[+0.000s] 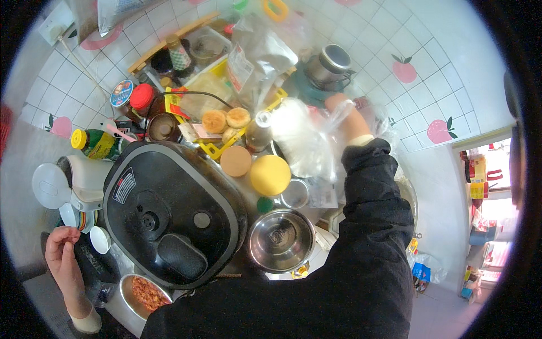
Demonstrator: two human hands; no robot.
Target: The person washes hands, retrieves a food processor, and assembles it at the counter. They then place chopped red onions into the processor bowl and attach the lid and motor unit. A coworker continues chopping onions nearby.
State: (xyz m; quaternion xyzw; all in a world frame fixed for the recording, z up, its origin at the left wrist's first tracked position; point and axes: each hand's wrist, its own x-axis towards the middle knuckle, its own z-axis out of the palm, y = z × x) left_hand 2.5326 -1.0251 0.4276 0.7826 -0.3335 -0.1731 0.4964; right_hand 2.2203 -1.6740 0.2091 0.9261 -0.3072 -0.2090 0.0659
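My left hand (63, 254) is raised at the far left with its fingers curled and nothing visible between them, near a small white bowl (100, 240). My right arm stretches to the back of the counter. There my right hand (338, 104) is partly hidden behind clear plastic bags (305, 135), beside a dark green appliance base with a metal jar (328, 68) on it; its fingers do not show. Before me stand a large black lidded appliance (169, 203) and an empty stainless steel bowl (281, 240). A metal bowl of reddish chopped food (148, 293) sits at the lower left.
Yellow (270, 175) and tan (236, 161) round lids, a glass jar (295, 193) and a bottle (259, 131) crowd the middle. Behind are round buns (214, 121), a red-lidded jar (143, 96) and a silver pouch (262, 55). A green bottle (97, 143) and white lidded container (84, 178) stand left.
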